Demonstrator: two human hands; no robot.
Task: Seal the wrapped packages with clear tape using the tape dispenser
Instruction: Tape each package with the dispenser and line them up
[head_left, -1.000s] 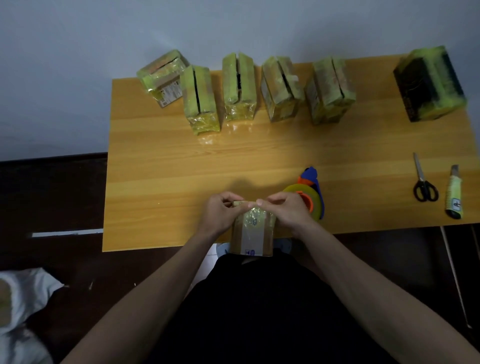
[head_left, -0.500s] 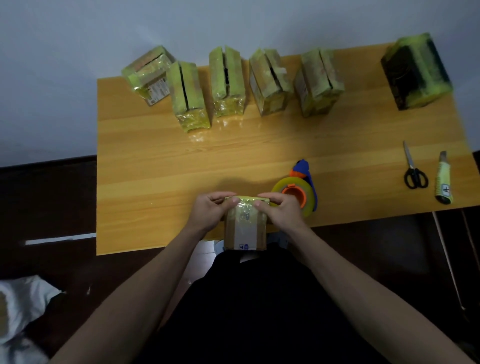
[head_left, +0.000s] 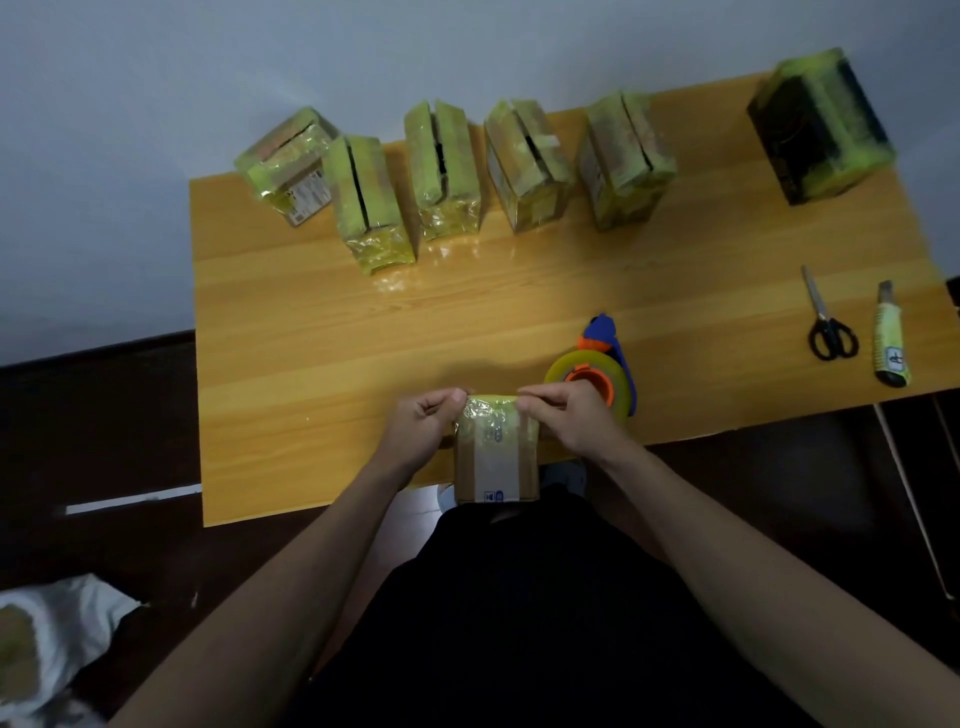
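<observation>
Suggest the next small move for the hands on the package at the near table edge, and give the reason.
Probably press the film flat along the top edge of the package, then let the right hand reach for the tape dispenser. Both the right hand and the left hand pinch the top corners, no dispenser is in hand, and it lies right behind the right hand.

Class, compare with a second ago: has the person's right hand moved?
Yes, slightly: the right hand has slid right along the top edge of the package, toward the tape dispenser lying on the table.
</observation>
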